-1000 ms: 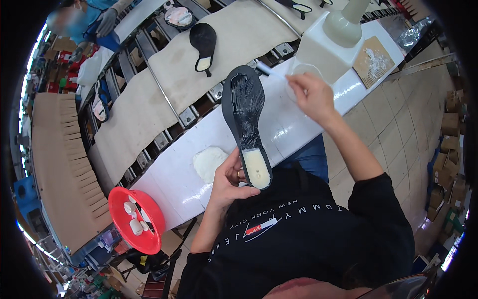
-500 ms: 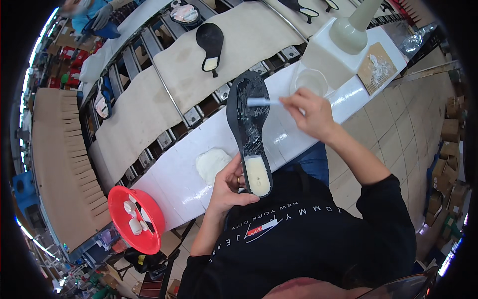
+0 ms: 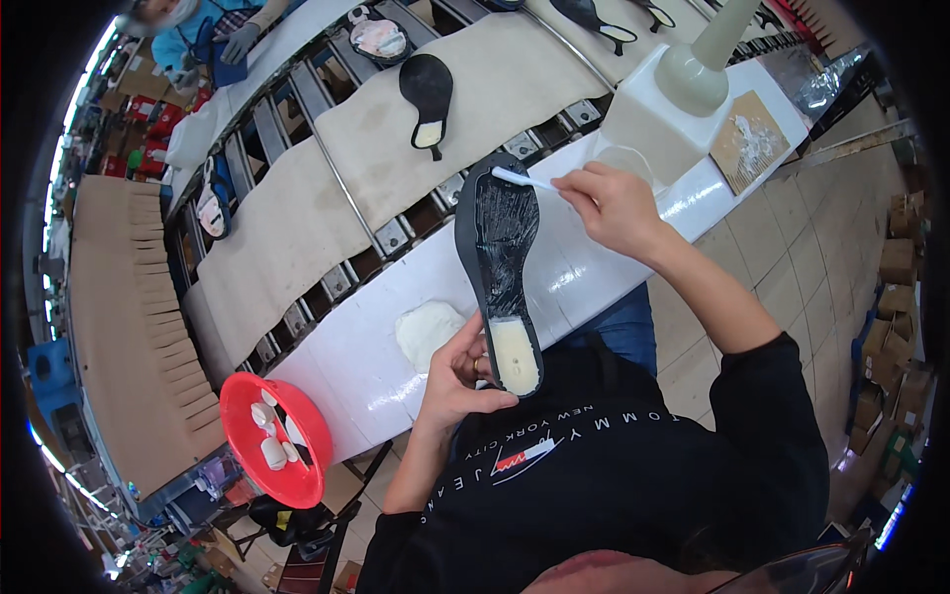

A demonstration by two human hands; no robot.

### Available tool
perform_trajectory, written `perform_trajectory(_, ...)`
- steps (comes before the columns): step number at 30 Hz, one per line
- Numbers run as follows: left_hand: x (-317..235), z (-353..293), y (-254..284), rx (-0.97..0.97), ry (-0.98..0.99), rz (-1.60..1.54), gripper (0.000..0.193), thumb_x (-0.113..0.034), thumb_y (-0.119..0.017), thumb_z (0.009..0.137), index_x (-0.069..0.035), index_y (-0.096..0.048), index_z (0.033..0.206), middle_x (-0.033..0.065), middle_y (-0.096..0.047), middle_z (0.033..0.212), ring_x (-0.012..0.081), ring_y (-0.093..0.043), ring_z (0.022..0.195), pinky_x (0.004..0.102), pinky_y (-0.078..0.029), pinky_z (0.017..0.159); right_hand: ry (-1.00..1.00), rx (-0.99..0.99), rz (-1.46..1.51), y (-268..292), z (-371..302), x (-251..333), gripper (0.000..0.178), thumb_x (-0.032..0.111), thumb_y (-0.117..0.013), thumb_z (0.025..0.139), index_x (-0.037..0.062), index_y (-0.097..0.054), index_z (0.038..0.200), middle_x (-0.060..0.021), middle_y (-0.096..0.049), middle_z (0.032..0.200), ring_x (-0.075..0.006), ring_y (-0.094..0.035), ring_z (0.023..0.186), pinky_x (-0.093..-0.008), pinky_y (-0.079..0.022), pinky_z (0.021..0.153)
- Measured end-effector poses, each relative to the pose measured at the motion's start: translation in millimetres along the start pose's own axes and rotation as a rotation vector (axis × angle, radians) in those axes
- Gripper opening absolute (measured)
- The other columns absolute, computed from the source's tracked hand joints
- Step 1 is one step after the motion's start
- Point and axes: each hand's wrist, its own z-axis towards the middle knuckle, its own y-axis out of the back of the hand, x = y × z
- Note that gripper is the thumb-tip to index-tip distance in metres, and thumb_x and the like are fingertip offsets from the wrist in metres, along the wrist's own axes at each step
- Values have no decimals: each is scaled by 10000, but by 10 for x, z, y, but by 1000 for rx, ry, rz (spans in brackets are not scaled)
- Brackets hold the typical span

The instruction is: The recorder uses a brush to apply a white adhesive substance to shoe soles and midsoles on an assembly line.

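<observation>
A black shoe sole (image 3: 500,252) with a pale patch at its heel is held upright over the white bench (image 3: 376,346). My left hand (image 3: 457,374) grips it at the heel end. A thin white brush (image 3: 524,179) is pinched in my right hand (image 3: 614,206), its tip touching the glossy toe end of the sole. A clear round cup (image 3: 625,160) stands just behind my right hand.
A beige conveyor (image 3: 327,188) behind the bench carries more black soles (image 3: 427,89). A red bowl (image 3: 275,440) of small white pieces sits at the bench's left end, a white blob (image 3: 424,331) beside my left hand. A white stand (image 3: 683,84) and a brown pad (image 3: 747,139) stand right; another person (image 3: 203,30) works far left.
My right hand left the clear cup and brought the brush to the sole's toe end. The soles on the conveyor have shifted along. My left hand keeps its grip.
</observation>
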Motion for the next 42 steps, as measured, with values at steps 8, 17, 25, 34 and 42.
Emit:
perform_trajectory(8, 49, -46, 87, 16, 2, 32, 1055, 91, -773, 559, 7, -261, 1478, 128, -635, 1103, 137, -645, 861, 223, -496, 692, 14, 17, 23, 43, 139, 58, 125, 212, -598, 872, 158, -702, 915, -79, -650, 817, -297, -637, 762, -421, -506, 663)
perform_trajectory(17, 75, -66, 124, 29, -12, 38, 1052, 85, -778, 576, -3, -252, 1484, 121, -636, 1094, 125, -634, 844, 223, -488, 685, 2, 41, -27, 9, 336, 100, 121, 207, -598, 861, 152, -698, 900, -90, -639, 812, -315, -640, 751, -429, -507, 653)
perform_trajectory(25, 187, -29, 144, 64, -33, 14, 1061, 100, -771, 612, -24, -206, 1501, 134, -611, 1136, 139, -629, 864, 230, -487, 696, -9, -116, -74, -61, 510, 76, 129, 211, -625, 858, 136, -710, 918, -75, -626, 789, -293, -629, 700, -406, -495, 617)
perform_trajectory(34, 272, 42, 114, 88, -10, -14, 1083, 110, -764, 625, -97, -189, 1520, 102, -590, 1124, 133, -618, 864, 236, -498, 711, 97, -8, -167, -273, 233, 596, 91, 158, -669, 804, 131, -704, 883, -55, -594, 772, -269, -623, 669, -379, -494, 593)
perform_trajectory(42, 302, 34, 146, 98, -9, -20, 1091, 116, -754, 635, -130, -175, 1526, 92, -565, 1140, 137, -617, 893, 253, -519, 730, 23, 5, -138, -145, 126, 699, 90, 132, -681, 788, 138, -700, 876, -54, -600, 772, -274, -634, 670, -385, -492, 574)
